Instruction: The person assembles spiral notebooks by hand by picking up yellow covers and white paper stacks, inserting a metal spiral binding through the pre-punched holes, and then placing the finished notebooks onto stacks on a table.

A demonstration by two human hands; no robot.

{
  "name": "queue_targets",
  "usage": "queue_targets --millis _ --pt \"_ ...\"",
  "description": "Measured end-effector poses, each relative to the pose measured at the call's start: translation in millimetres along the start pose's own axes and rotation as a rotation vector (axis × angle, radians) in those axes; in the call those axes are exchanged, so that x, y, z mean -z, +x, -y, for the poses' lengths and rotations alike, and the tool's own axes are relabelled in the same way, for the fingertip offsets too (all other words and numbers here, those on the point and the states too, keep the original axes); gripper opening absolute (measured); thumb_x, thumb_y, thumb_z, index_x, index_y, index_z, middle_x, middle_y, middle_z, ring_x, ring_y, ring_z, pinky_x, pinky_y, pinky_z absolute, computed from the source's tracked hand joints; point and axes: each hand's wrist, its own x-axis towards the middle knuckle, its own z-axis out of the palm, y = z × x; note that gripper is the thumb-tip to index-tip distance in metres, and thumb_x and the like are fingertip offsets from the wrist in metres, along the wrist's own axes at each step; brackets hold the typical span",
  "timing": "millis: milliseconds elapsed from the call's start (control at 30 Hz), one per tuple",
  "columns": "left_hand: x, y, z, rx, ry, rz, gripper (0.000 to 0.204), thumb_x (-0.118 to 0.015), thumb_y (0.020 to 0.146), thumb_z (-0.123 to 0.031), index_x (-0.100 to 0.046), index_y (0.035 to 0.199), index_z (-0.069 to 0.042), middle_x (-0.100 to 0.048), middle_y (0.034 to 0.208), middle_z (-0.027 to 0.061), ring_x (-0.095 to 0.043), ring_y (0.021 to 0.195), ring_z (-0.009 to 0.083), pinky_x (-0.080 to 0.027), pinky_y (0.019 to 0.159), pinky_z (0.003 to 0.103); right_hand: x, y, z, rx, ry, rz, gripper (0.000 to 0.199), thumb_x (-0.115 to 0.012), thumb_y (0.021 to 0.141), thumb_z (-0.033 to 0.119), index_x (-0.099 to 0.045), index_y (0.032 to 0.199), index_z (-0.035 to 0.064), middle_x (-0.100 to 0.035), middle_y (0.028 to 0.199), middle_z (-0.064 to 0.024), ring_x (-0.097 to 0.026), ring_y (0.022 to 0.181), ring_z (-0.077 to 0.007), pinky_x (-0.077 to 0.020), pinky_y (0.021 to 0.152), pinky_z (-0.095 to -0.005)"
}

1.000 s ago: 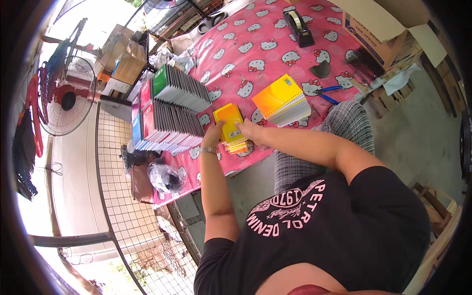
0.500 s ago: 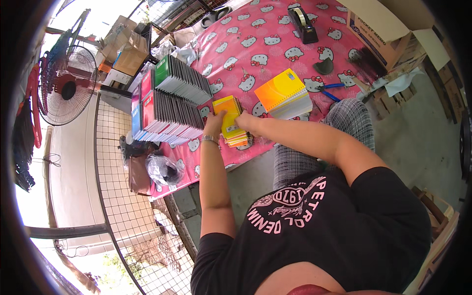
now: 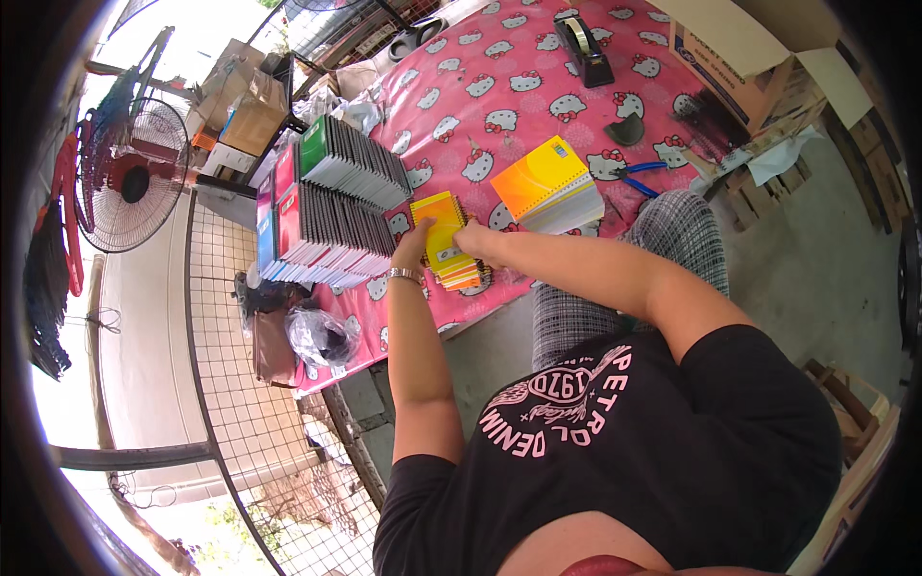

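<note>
A small stack of yellow spiral notebooks [image 3: 444,223] lies near the front edge of the pink covered table. My left hand [image 3: 413,248] grips its left side, thumb over the top cover. On the opposite side, my right hand [image 3: 473,240] is closed around the spiral edge. Just right of my hands sits a bigger stack of yellow-orange notebooks [image 3: 544,180] with white page edges. Standing to the left are tight rows of spiral notebooks, with a red cover [image 3: 290,219] and a green cover [image 3: 313,146] at their ends.
Blue-handled pliers [image 3: 638,177] and a dark curved piece [image 3: 626,130] lie on the pink tablecloth [image 3: 519,106]. A tape dispenser [image 3: 588,56] stands at the back. An open cardboard box [image 3: 722,72] is at the far right. Clear plastic [image 3: 322,336] sits at the near left corner, and a fan [image 3: 134,182] stands farther left.
The view has shifted slightly. Both hands stay on the small yellow stack, whose top cover now shows a little more between them.
</note>
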Motion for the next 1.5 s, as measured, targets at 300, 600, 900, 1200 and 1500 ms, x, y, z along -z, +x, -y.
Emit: queue_targets --millis 300,600,900,1200,1500 --pt "18.4 7.1 7.2 -0.168 -0.048 -0.052 0.076 -0.076 0.077 -0.031 -0.037 0.131 0.007 -0.061 0.107 0.0188 -0.067 0.084 0.0268 -0.056 0.065 0.036 -23.1 26.5 -17.8 0.177 0.115 -0.016 0.059 -0.053 0.093 0.022 -0.030 0.142 -0.0010 -0.061 0.119 -0.0172 -0.062 0.106 -0.0268 -0.0496 0.090 -0.0430" --pt "20.7 -50.1 -24.9 -0.236 -0.115 -0.120 0.067 -0.076 0.079 -0.019 -0.036 0.127 0.006 -0.059 0.115 0.0206 -0.066 0.094 0.0304 -0.058 0.076 0.042 -39.7 -27.9 11.9 0.248 0.045 0.004 0.071 -0.066 0.088 0.037 -0.037 0.138 -0.0043 -0.058 0.124 -0.0220 -0.061 0.112 -0.0306 -0.0498 0.094 -0.0410" --pt "-47.7 -134.5 -105.1 -0.866 -0.556 0.183 0.053 -0.067 0.087 -0.008 -0.040 0.133 -0.001 -0.059 0.121 0.0126 -0.062 0.107 0.0262 -0.053 0.091 0.039 40.3 -96.8 80.3 1.094 -0.281 -0.223 0.106 -0.083 0.070 0.042 -0.023 0.148 -0.0003 -0.046 0.136 -0.0250 -0.049 0.126 -0.0371 -0.0417 0.105 -0.0408" --pt "-182.0 -94.2 -119.1 -0.974 -0.582 0.331 0.068 -0.070 0.087 -0.011 -0.032 0.144 -0.006 -0.055 0.127 0.0114 -0.057 0.115 0.0244 -0.048 0.099 0.039 182.0 -140.7 93.7 1.115 -0.680 -0.091 0.109 -0.084 0.072 0.021 -0.013 0.152 0.0038 -0.045 0.140 -0.0182 -0.047 0.129 -0.0257 -0.0411 0.105 -0.0367" --pt "-202.5 -87.9 -97.5 -0.993 -0.349 0.244 0.101 -0.083 0.070 -0.008 -0.020 0.150 -0.004 -0.046 0.132 0.0119 -0.049 0.123 0.0241 -0.042 0.104 0.039 204.7 -118.3 58.0 1.036 -0.192 0.139 0.115 -0.086 0.068 0.010 -0.010 0.154 0.0121 -0.042 0.142 -0.0145 -0.043 0.132 -0.0230 -0.0404 0.106 -0.0375"
